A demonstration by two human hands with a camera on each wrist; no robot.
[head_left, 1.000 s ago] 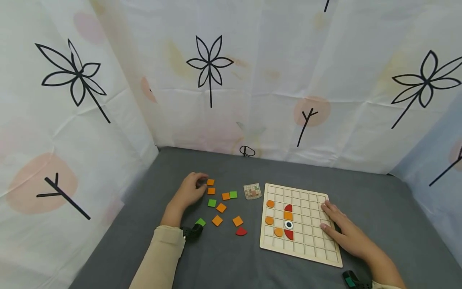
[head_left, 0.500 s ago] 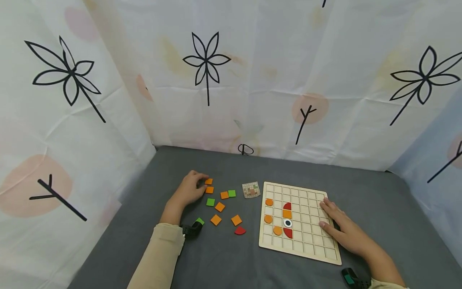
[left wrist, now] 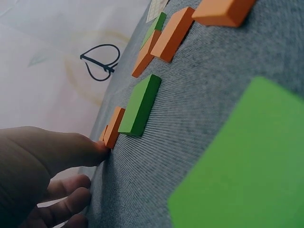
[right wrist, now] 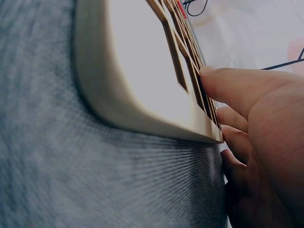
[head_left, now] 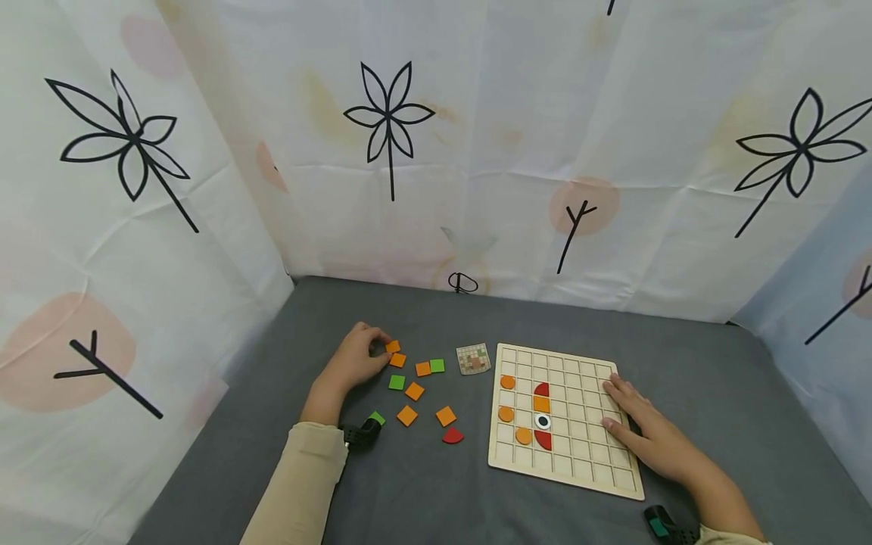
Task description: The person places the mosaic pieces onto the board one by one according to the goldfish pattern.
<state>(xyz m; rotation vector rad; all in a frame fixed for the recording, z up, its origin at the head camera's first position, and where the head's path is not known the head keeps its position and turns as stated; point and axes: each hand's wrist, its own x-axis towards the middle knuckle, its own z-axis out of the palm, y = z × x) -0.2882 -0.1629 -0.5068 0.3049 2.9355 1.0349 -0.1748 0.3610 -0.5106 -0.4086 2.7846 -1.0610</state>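
Observation:
My left hand (head_left: pixel 357 356) is at the far left of the loose tiles, its thumb and index finger pinching an orange square tile (head_left: pixel 392 346). Another orange tile (head_left: pixel 398 360) lies right by the thumb tip. In the left wrist view the thumb (left wrist: pixel 71 149) partly hides these tiles, beyond a green tile (left wrist: pixel 140 104). My right hand (head_left: pixel 650 431) rests with extended fingers on the right edge of a wooden grid board (head_left: pixel 579 424). The board holds orange discs (head_left: pixel 506 414), red quarter-circles (head_left: pixel 541 389), an orange square (head_left: pixel 541 404) and a white eye piece (head_left: pixel 542 421).
Several orange and green square tiles (head_left: pixel 407 415) and a red quarter-circle (head_left: pixel 453 436) lie left of the board. A small printed pattern card (head_left: pixel 473 359) is near the board's far left corner. White patterned cloth (head_left: pixel 477 174) stands behind the grey table (head_left: pixel 436 499).
My left thumb and index finger have closed on the far orange tile, which has shifted slightly; the orange tile beside it has turned a little. My right hand stays on the board.

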